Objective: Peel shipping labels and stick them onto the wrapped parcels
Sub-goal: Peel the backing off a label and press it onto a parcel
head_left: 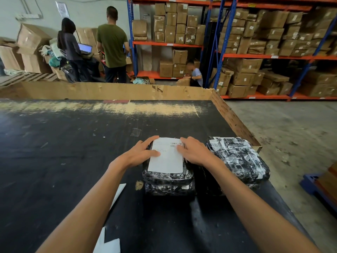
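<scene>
A warehouse: tall blue-and-orange racking (215, 52) is stacked with taped cardboard boxes (179, 56), the concrete floor (291, 121) lies bare, wooden pallets (29, 77) sit by the wall, and a worn black packing surface (73, 143) fills the foreground

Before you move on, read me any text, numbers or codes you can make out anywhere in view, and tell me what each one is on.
Nothing in view reads as actual words or numbers.
White label on the middle parcel: barcodes and faint print lines, too small to read.
Right parcel: white patches, no legible text.
Paper sheet on the wall: blurred.
Stickers on the shelf boxes: too small.
Laptop screen: unreadable.
</scene>
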Demonstrator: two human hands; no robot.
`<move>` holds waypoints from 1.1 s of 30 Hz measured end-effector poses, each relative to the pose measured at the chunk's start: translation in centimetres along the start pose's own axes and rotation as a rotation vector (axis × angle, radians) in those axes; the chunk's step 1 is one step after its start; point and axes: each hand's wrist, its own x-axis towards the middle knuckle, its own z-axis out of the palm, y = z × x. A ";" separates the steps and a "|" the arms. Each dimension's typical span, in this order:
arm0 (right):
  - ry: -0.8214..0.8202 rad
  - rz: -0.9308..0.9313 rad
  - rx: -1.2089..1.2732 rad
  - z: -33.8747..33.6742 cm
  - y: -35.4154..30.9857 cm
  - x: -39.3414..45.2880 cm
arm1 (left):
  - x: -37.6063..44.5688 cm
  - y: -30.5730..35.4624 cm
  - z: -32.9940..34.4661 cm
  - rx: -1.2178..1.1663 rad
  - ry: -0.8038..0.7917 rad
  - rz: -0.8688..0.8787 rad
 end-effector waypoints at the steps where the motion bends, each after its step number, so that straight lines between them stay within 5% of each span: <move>1: -0.010 0.007 0.021 -0.1 -0.1 -0.1 | -0.1 0.0 0.4 -0.032 0.017 0.002; 11: -0.268 -0.093 0.226 -0.9 1.9 -1.0 | -0.8 0.0 2.4 -0.169 0.169 0.060; 15: -0.227 -0.106 0.224 -0.5 1.5 -2.1 | -0.9 0.0 3.1 -0.186 0.254 0.108; 21: -0.245 -0.130 0.237 0.2 1.4 -2.7 | -1.6 -1.5 0.5 -0.168 -0.095 0.069; 26: -0.341 -0.117 0.280 -0.9 1.7 -2.6 | -1.5 -3.1 0.9 -0.283 -0.125 0.116; 28: -0.313 -0.081 0.331 -1.0 1.2 -2.3 | -1.5 -2.5 1.4 -0.327 -0.054 0.077; 33: 0.049 0.032 0.375 1.6 0.4 -1.6 | -0.8 -1.4 3.5 -0.392 0.193 0.068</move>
